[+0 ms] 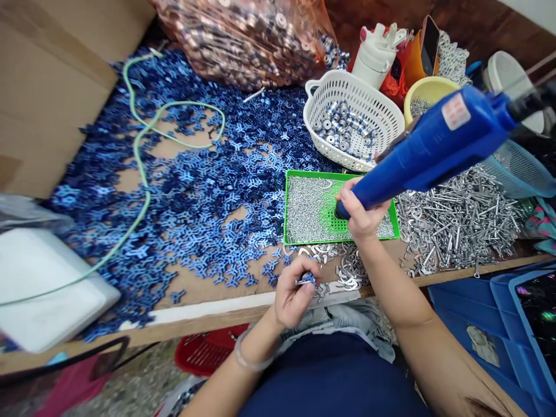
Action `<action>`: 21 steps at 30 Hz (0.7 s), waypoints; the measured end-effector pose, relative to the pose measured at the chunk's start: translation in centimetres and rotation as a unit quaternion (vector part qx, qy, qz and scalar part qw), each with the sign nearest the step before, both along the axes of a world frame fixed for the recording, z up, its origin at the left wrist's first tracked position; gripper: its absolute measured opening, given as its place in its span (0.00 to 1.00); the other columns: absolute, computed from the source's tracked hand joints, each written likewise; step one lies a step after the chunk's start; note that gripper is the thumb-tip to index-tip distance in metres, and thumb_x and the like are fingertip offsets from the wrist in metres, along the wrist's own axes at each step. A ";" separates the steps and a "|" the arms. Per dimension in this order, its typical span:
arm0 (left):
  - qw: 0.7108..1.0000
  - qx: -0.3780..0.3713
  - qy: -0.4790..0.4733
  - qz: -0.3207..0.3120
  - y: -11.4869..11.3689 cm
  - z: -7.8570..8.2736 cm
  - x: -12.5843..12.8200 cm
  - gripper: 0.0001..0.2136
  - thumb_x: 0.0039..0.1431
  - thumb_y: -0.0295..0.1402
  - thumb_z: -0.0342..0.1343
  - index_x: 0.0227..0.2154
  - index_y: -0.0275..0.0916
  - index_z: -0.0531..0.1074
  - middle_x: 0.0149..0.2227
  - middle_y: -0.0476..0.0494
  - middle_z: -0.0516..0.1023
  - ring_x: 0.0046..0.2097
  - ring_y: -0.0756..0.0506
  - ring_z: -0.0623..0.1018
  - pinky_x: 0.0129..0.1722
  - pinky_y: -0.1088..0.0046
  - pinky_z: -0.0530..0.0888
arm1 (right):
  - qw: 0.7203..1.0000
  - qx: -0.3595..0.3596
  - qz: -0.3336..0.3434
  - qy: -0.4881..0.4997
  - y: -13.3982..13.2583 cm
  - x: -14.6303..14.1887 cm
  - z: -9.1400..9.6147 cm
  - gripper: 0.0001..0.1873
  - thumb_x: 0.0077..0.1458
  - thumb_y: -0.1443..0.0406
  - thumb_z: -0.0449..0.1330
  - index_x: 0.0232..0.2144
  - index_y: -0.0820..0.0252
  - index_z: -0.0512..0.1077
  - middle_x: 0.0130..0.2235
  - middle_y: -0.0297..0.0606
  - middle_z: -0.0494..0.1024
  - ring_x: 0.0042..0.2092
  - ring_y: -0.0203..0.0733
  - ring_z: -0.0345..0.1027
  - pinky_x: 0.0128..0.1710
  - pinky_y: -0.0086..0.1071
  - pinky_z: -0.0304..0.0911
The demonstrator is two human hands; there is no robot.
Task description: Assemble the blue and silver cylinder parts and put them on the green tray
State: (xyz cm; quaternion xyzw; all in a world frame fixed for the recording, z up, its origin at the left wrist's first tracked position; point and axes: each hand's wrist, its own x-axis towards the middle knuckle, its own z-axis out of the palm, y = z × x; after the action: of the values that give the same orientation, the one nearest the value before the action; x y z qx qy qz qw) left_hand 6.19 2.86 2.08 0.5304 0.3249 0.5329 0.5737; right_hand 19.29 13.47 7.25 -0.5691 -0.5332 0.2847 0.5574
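My right hand is wrapped round the lower end of a blue electric screwdriver, which slants up to the right. Its tip points down over a green tray strewn with tiny silver screws. Close to the table's front edge, my left hand is closed on a small blue-and-silver metal part, mostly hidden by the fingers. Loose silver curved clips lie between the tray and the edge, right beside my left hand.
Blue three-armed pieces cover the table's left side, crossed by a green cord. Behind the tray stand a white basket of metal cylinders and a white bottle. Silver bolts are heaped at right. A blue crate sits below.
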 end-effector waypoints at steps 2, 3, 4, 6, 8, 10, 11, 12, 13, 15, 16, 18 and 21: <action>1.000 -0.012 -0.007 -0.004 0.0 -0.1 0.3 0.14 0.58 0.45 0.48 0.30 0.38 0.65 0.22 0.50 0.63 0.23 0.50 0.63 0.24 0.73 0.60 | 1.000 -0.003 -0.015 -0.004 -0.2 -0.4 -0.4 0.07 0.51 0.65 0.53 0.34 0.52 0.58 0.29 0.34 0.67 0.32 0.41 0.69 0.36 0.39 0.68; 1.000 -0.018 -0.009 -0.005 0.1 -0.1 0.4 0.14 0.57 0.45 0.48 0.30 0.38 0.65 0.22 0.50 0.63 0.23 0.50 0.62 0.24 0.73 0.60 | 1.000 -0.005 -0.018 -0.007 -0.2 -0.6 -0.5 0.07 0.51 0.64 0.53 0.34 0.52 0.58 0.29 0.34 0.66 0.32 0.41 0.68 0.36 0.39 0.68; 1.000 -0.022 -0.011 -0.006 0.1 -0.1 0.4 0.14 0.57 0.45 0.48 0.30 0.38 0.65 0.22 0.50 0.63 0.24 0.50 0.62 0.24 0.73 0.60 | 1.000 -0.008 -0.020 -0.010 -0.3 -0.7 -0.6 0.08 0.52 0.64 0.53 0.35 0.52 0.58 0.29 0.35 0.66 0.32 0.41 0.68 0.36 0.39 0.68; 0.999 -0.030 -0.010 -0.005 0.2 -0.1 0.4 0.15 0.57 0.46 0.48 0.30 0.38 0.65 0.22 0.50 0.63 0.24 0.50 0.63 0.24 0.73 0.60 | 1.000 -0.004 -0.020 -0.010 -0.3 -0.9 -0.6 0.08 0.52 0.63 0.53 0.36 0.52 0.57 0.29 0.35 0.65 0.31 0.41 0.67 0.36 0.38 0.68; 0.999 -0.031 -0.008 -0.005 0.3 -0.1 0.4 0.15 0.57 0.47 0.48 0.30 0.38 0.65 0.22 0.50 0.63 0.24 0.50 0.62 0.25 0.73 0.60 | 1.000 0.011 -0.018 -0.011 -0.2 -0.9 -0.5 0.08 0.52 0.64 0.52 0.37 0.52 0.58 0.28 0.35 0.64 0.30 0.40 0.66 0.35 0.37 0.68; 1.000 -0.026 -0.002 -0.006 0.4 -0.1 0.4 0.15 0.57 0.46 0.48 0.30 0.38 0.65 0.22 0.50 0.62 0.24 0.50 0.62 0.24 0.73 0.59 | 0.999 0.013 -0.019 -0.023 -0.1 -0.9 -0.5 0.08 0.52 0.65 0.52 0.37 0.53 0.59 0.27 0.35 0.64 0.29 0.39 0.66 0.34 0.37 0.68; 1.000 -0.022 0.003 -0.007 0.4 0.0 0.4 0.14 0.57 0.46 0.48 0.30 0.38 0.65 0.22 0.51 0.62 0.23 0.50 0.61 0.24 0.73 0.59 | 0.999 0.008 -0.020 -0.032 -0.1 -0.9 -0.5 0.08 0.52 0.66 0.52 0.37 0.53 0.59 0.27 0.35 0.63 0.28 0.39 0.65 0.34 0.37 0.68; 1.000 -0.016 0.008 -0.009 0.4 0.0 0.5 0.14 0.57 0.46 0.48 0.30 0.38 0.65 0.22 0.51 0.62 0.23 0.50 0.61 0.24 0.73 0.58 | 0.999 0.002 -0.020 -0.042 -0.1 -0.9 -0.5 0.08 0.52 0.65 0.52 0.37 0.53 0.60 0.27 0.35 0.63 0.28 0.39 0.65 0.33 0.37 0.68; 1.000 -0.010 0.013 -0.011 0.4 0.1 0.5 0.14 0.57 0.46 0.48 0.30 0.38 0.65 0.22 0.51 0.62 0.23 0.50 0.61 0.24 0.73 0.58 | 0.999 0.004 -0.021 -0.046 0.0 -0.9 -0.5 0.07 0.52 0.65 0.52 0.36 0.53 0.60 0.27 0.35 0.63 0.28 0.40 0.65 0.33 0.37 0.68; 1.000 0.003 0.025 -0.012 0.4 0.2 0.5 0.13 0.58 0.45 0.48 0.30 0.38 0.65 0.22 0.51 0.61 0.23 0.50 0.61 0.23 0.73 0.58 | 0.998 0.035 -0.029 -0.031 -0.1 -0.9 -0.1 0.05 0.52 0.61 0.52 0.32 0.52 0.61 0.27 0.35 0.63 0.28 0.40 0.65 0.32 0.38 0.67; 0.999 0.009 0.031 -0.013 0.4 0.3 0.5 0.13 0.58 0.44 0.47 0.30 0.38 0.65 0.22 0.51 0.61 0.23 0.50 0.61 0.23 0.73 0.58 | 0.998 0.057 -0.035 -0.017 -0.3 -0.8 0.3 0.05 0.51 0.59 0.52 0.31 0.52 0.60 0.27 0.35 0.63 0.27 0.40 0.64 0.32 0.38 0.67; 0.999 0.023 0.041 -0.013 0.5 0.4 0.5 0.12 0.59 0.43 0.47 0.30 0.38 0.65 0.22 0.50 0.61 0.23 0.50 0.61 0.23 0.73 0.58 | 0.994 0.097 -0.048 0.016 -1.2 -0.5 1.8 0.09 0.51 0.55 0.52 0.28 0.52 0.59 0.27 0.34 0.63 0.26 0.39 0.63 0.31 0.38 0.66; 0.997 0.045 0.054 -0.017 0.7 0.7 0.4 0.10 0.58 0.41 0.48 0.30 0.38 0.65 0.22 0.50 0.62 0.22 0.50 0.61 0.23 0.73 0.58 | 0.993 0.101 0.021 0.064 -3.7 0.4 5.0 0.14 0.51 0.50 0.53 0.27 0.52 0.59 0.26 0.33 0.61 0.26 0.38 0.63 0.29 0.37 0.65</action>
State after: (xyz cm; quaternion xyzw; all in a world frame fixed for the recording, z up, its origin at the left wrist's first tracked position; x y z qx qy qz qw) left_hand 6.60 3.54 2.74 0.5889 0.3224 0.5078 0.5398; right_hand 19.67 9.75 12.24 -0.4791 -0.5344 0.2766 0.6391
